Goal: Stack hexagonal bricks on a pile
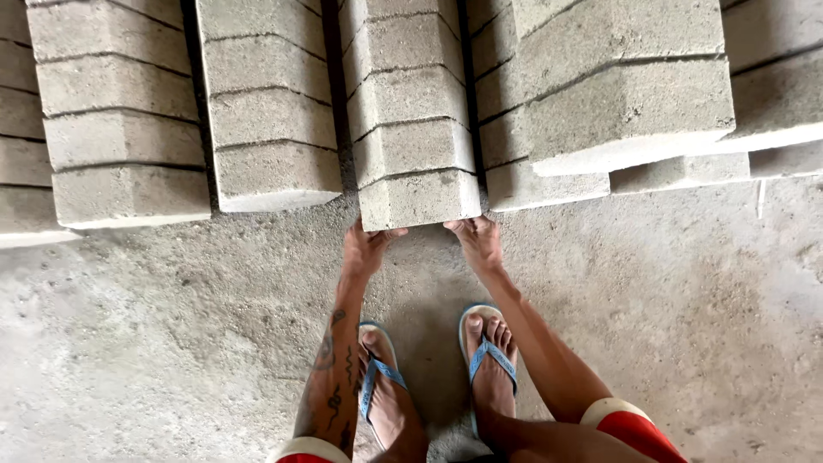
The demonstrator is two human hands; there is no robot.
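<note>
grey concrete block (418, 199), lowest of one stack, gripped at both bottom corners.
left hand (367, 247) and right hand (477, 240) had fingers curled beneath its underside, apparently for lifting purchase.

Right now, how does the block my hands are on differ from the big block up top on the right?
The bottom block lies at floor level, both hands, left hand and right hand, gripping its lower corners; the large block sits untouched atop its stack. The bottom block lines up squarely with its column; the large block lies skewed, overhanging. Both are grey, rough concrete.
</note>
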